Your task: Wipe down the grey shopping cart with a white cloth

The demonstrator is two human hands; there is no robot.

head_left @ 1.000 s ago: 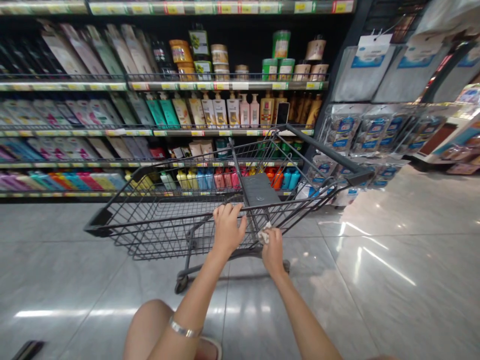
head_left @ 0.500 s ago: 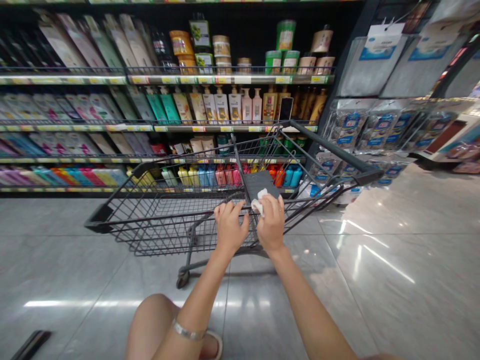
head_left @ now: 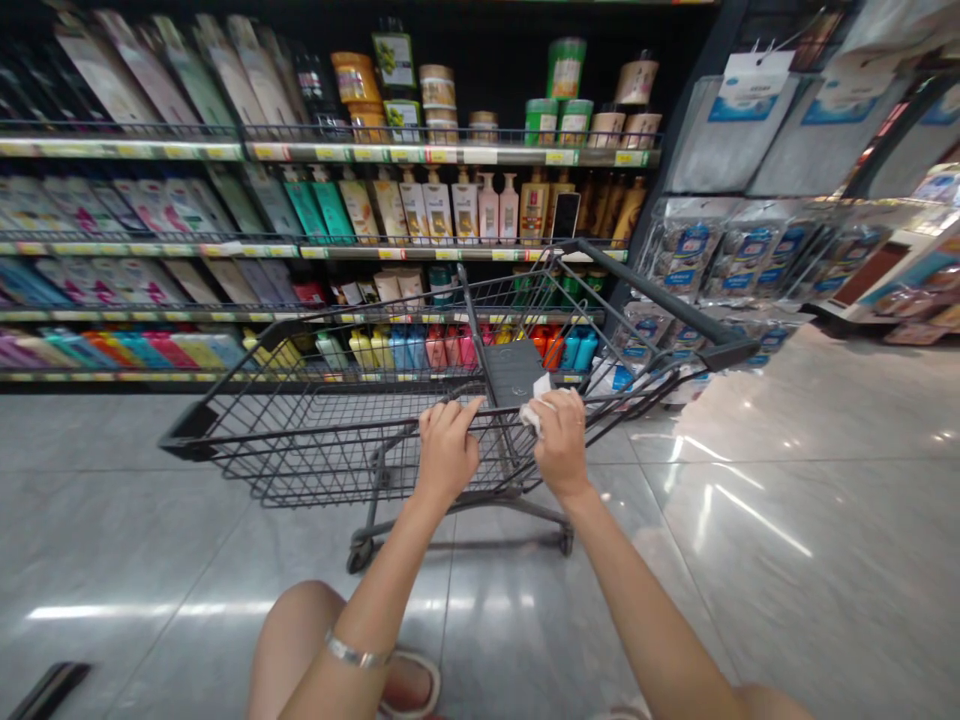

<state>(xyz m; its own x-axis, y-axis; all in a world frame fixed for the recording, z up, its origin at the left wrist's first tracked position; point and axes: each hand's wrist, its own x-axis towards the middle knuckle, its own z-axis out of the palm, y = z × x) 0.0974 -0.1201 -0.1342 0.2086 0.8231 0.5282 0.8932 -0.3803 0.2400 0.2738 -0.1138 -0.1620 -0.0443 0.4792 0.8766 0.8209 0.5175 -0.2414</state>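
Note:
A dark grey wire shopping cart (head_left: 322, 438) stands side-on in front of me, its handle to the right. My left hand (head_left: 448, 445) is closed over the near top rim of the basket, fingers curled across the bar. Further right on the same rim, my right hand (head_left: 561, 440) presses a crumpled white tissue (head_left: 532, 415) against the bar, part of it sticking up past the fingers. Between and behind the hands is the flat grey seat panel (head_left: 514, 368) of the cart. The wire basket holds nothing that I can see.
Behind the cart, shelves (head_left: 450, 153) carry many bottles and jars. A phone (head_left: 566, 215) leans upright on a middle shelf. Packets (head_left: 746, 250) hang on hooks at the right. Shiny grey tiles (head_left: 187, 540) cover the floor, and a dark object (head_left: 52, 690) lies at lower left.
My right hand has slid to the right along the rim with the tissue, widening the gap between the hands. My left hand stays at about the same place on the bar.

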